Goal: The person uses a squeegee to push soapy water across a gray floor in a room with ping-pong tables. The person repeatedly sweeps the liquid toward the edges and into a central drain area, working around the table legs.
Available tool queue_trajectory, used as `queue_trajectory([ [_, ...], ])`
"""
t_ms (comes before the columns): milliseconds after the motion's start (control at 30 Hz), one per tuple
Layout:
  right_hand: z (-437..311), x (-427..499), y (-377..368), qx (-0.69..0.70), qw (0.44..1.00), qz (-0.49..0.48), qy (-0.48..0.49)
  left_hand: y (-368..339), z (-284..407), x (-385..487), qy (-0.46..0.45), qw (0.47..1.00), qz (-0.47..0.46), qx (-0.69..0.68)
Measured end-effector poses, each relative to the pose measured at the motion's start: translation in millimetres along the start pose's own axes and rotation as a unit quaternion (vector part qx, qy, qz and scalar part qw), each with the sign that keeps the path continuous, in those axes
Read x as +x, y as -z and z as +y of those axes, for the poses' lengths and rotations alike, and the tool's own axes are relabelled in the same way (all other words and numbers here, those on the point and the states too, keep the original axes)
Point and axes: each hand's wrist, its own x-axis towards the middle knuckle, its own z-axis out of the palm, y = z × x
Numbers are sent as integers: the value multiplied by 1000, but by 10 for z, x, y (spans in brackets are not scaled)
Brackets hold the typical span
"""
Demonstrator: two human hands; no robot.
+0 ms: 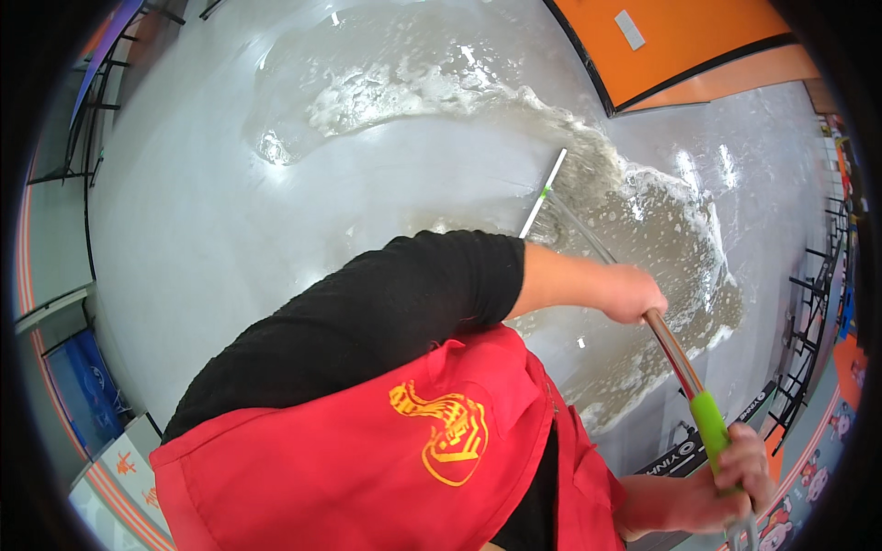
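A long-handled floor squeegee [544, 193] slants across the grey floor. Its pale, straight blade rests at the edge of foamy, murky water [620, 213]. My left arm reaches across my body, and my left hand [630, 295] is wrapped around the shiny metal pole [672, 351] partway down. Lower right, my right hand [727, 475] grips the green sleeve [708, 423] near the pole's upper end. A red vest with a yellow emblem [441, 434] covers my torso, and the black sleeve [358, 324] hides part of the floor.
An orange cabinet or counter [675, 48] with a black base edge stands at upper right. Dark metal racks [813, 310] line the right side. Black-legged furniture [86, 131] and a blue panel [86, 386] are at the left. Suds [386, 96] stretch in an arc over the far floor.
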Motion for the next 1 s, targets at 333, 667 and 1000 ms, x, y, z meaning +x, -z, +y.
queue_trajectory([
  [333, 473, 59, -432, 220, 965, -122, -73, 678, -287, -1181, 147, 979, 67, 122],
  [667, 1090, -140, -2254, 329, 841, -351, -249, 1324, -1024, -3326, 365, 883, 209, 209],
  [1000, 1032, 93, -2333, 256, 919, -148, -260, 1995, -1597, -2548, 210, 963, 121, 118],
])
